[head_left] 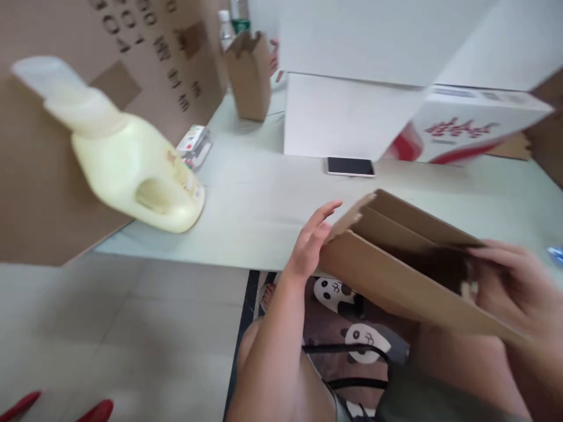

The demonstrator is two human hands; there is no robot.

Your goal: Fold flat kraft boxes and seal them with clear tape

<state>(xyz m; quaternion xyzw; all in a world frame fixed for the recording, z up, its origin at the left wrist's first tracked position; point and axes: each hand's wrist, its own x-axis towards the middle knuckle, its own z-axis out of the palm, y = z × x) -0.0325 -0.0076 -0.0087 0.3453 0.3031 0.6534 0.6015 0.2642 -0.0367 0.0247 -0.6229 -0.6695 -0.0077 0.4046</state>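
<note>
Over the table's near edge and my lap hangs a long brown cardboard box (396, 269), tilted, with its open side up. My left hand (310, 243) rests against its left end, near the raised end flap, fingers stretched out. At the right end my right hand (510, 281) grips the box, thumb side on the rim and fingers partly inside; motion blurs it. The box's inside is dark and its far bottom is hidden. Beyond the left hand lies a phone (350, 166) with a dark screen.
A pale yellow detergent bottle (132, 158) leans at the left before a large printed carton (26, 176). White boxes (338, 117) and a red-printed white box (470, 126) line the table's (246, 193) back. Another person's fingers (274, 55) show behind a small brown carton (250, 76).
</note>
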